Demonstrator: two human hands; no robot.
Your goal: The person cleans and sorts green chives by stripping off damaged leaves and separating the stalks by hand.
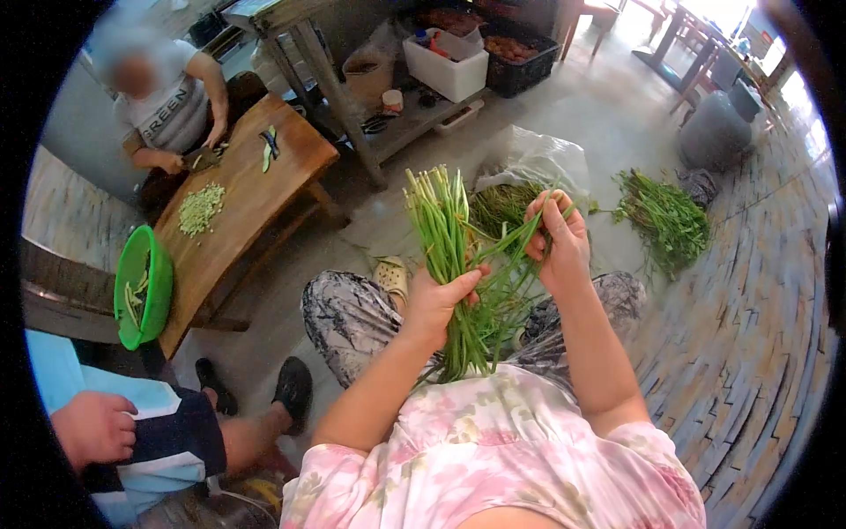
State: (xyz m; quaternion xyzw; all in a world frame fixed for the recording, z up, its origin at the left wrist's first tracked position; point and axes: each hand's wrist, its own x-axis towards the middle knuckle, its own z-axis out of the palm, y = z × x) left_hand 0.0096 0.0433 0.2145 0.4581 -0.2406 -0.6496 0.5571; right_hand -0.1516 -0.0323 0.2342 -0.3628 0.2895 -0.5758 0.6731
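Observation:
My left hand (441,300) is wrapped around a thick bunch of long green stems (438,216), held upright over my lap with the pale cut ends at the top. Thin leafy parts of the bunch hang below that hand. To the right, the fingers of my right hand (561,247) pinch a few thin green stems (520,236) that trail toward the bunch. Beyond both hands, a pile of greens (502,212) lies on the floor against a clear plastic bag (542,154). I cannot tell the exact kind of vegetable.
A leafy heap of greens (665,220) lies on the floor at right, by a grey gas cylinder (718,130). At left, a person cuts vegetables on a wooden bench (256,176) bearing chopped green pieces (201,210) and a green basin (161,291). Another person sits at lower left.

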